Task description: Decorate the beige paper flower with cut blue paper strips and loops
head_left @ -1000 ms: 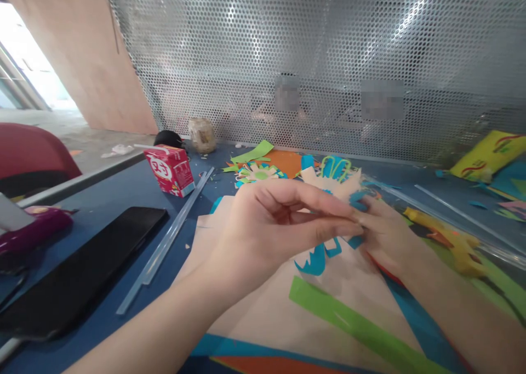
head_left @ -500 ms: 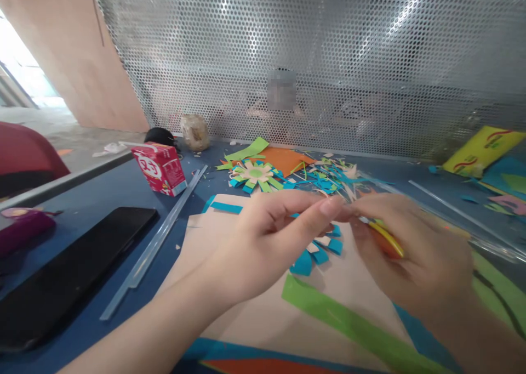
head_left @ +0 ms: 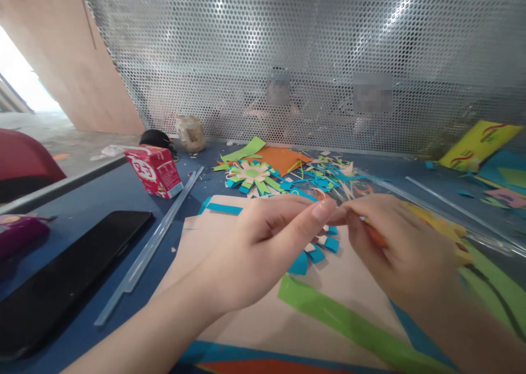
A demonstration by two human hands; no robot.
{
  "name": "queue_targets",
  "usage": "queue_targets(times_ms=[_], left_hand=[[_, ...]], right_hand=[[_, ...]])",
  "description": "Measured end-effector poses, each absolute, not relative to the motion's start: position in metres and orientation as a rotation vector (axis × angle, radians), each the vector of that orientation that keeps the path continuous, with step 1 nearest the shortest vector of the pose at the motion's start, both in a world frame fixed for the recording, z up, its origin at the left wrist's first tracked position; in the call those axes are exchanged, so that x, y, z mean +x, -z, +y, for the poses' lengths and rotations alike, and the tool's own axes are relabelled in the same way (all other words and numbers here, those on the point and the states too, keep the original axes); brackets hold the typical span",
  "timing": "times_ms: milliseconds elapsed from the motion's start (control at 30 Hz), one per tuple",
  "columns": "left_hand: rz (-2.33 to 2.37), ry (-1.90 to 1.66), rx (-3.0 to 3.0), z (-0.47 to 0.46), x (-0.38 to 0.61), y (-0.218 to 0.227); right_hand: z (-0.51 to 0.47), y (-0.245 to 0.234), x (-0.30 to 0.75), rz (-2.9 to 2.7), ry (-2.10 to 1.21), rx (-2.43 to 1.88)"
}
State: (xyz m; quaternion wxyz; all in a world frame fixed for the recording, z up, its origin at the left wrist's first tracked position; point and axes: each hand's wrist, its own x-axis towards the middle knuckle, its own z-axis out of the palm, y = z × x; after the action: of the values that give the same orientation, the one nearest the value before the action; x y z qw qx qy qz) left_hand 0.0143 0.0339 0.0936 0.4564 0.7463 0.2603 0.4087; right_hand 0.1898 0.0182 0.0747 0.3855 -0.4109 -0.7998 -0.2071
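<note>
My left hand [head_left: 250, 253] is closed in a pinch, thumb against fingers, above a pale paper sheet; whatever lies between the fingertips is too small to make out. Its fingertips meet those of my right hand [head_left: 402, 248]. That one is curled round a tool with an orange handle [head_left: 376, 236], mostly hidden in the palm. Below the hands, a blue and pale paper flower [head_left: 316, 252] lies on the pale sheet [head_left: 246, 324], partly covered by my left hand. A green paper strip [head_left: 329, 316] crosses the sheet nearer to me.
Left of the sheet lie clear sticks [head_left: 152, 245], a black phone [head_left: 78, 275] and a red drink carton [head_left: 154, 171]. Behind are a finished-looking paper flower [head_left: 252, 174], orange paper [head_left: 279, 159] and scraps. A yellow corded object [head_left: 439, 226] lies right, below a perforated metal screen [head_left: 230, 45].
My right hand has turned slightly, so less of the tool's orange and yellow handle shows. The fingertips stay together. The view has shifted a little, exposing more of the yellow object.
</note>
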Motion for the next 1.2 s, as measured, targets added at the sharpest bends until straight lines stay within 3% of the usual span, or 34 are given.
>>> queue_targets(times_ms=[467,833,1200], left_hand=[[0.606,-0.910,2.135,0.0289,0.0173,-0.0964],[0.455,-0.954,1.483,0.0334,0.0185,-0.0905],[0.361,-0.926,1.435,0.0370,0.0180,-0.0902]], right_hand=[[0.0180,-0.0744,0.1889,-1.937,0.433,-1.093],[0.0182,-0.0796,0.1955,-1.844,0.503,-1.129],[0.0099,-0.0778,0.1888,-1.967,0.433,-1.060]])
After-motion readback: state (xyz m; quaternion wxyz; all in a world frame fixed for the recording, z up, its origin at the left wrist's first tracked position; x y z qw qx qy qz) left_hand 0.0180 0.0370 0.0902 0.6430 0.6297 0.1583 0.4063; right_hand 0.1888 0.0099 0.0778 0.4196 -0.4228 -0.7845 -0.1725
